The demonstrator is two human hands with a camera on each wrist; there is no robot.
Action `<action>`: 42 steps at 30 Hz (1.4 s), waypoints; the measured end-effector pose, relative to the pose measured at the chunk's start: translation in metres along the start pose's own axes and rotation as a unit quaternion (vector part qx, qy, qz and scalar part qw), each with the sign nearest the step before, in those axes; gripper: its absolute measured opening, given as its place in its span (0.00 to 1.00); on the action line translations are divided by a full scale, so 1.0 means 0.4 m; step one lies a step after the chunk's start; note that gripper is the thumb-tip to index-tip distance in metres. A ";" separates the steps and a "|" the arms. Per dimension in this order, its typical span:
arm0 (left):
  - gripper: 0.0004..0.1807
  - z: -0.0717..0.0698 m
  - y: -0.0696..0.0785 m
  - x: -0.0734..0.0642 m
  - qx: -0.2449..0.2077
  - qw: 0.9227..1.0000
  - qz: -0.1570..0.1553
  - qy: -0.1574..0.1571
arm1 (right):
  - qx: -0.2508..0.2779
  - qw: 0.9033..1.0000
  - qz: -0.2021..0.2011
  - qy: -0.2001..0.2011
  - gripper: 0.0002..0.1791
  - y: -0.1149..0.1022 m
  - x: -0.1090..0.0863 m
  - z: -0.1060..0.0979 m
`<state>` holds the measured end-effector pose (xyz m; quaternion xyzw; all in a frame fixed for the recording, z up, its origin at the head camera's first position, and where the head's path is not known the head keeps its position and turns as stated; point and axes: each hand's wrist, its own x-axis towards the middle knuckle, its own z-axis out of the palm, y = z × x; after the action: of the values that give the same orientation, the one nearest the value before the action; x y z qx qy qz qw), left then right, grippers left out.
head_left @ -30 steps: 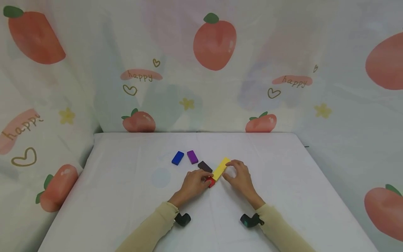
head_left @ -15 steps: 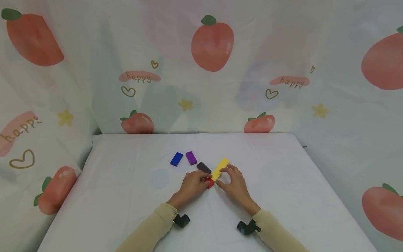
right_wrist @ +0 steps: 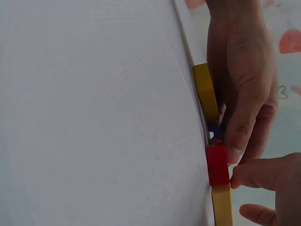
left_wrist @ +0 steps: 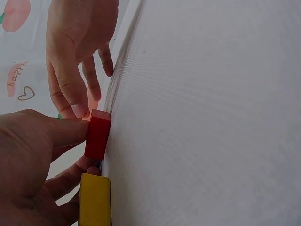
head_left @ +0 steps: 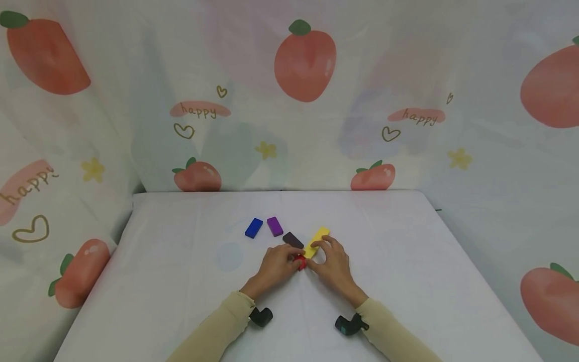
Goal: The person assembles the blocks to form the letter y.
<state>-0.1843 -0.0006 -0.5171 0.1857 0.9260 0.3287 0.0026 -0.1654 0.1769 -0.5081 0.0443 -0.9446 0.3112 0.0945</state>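
Note:
My left hand (head_left: 276, 264) pinches a red block (head_left: 300, 262) lying on the white table, its thumb on the block in the left wrist view. Touching the red block's far end is a yellow strip (head_left: 317, 242) that slants away to the right. My right hand (head_left: 332, 264) curves loosely beside them. Its thumb touches the red block's edge in the right wrist view, while a fingertip lies over the yellow strip in the head view. Another yellow block (left_wrist: 95, 200) stands by the left fingers, hidden under that hand in the head view.
Behind the left hand lies a dark block (head_left: 293, 240). Farther back are a purple block (head_left: 275, 227) and a blue block (head_left: 254, 228). Patterned cloth walls surround the white table (head_left: 181, 281) at the back and sides.
My right hand has slid back and left along the yellow strip, bringing its thumb to the red block. The left hand keeps its place on the red block.

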 end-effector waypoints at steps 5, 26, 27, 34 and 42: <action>0.14 -0.002 0.001 -0.004 0.001 1.000 0.001 0.003 | -0.004 1.000 0.004 -0.009 0.19 0.002 0.002 0.006; 0.15 -0.012 0.003 0.002 0.006 1.000 -0.007 -0.021 | -0.007 1.000 0.008 -0.011 0.17 0.003 0.005 0.012; 0.15 -0.013 0.003 0.001 0.006 1.000 -0.006 -0.022 | -0.006 1.000 0.009 -0.012 0.17 0.003 0.005 0.012; 0.16 -0.023 0.002 -0.009 -0.024 0.999 -0.008 -0.034 | 0.002 1.000 0.012 -0.004 0.17 0.001 0.002 0.009; 0.16 -0.042 0.002 -0.027 -0.027 0.999 -0.011 -0.042 | 0.006 1.000 0.021 -0.011 0.18 -0.004 -0.001 0.005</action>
<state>-0.1760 -0.0141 -0.5050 0.1892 0.9177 0.3456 0.0503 -0.1652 0.1745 -0.5088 0.0288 -0.9445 0.3181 0.0770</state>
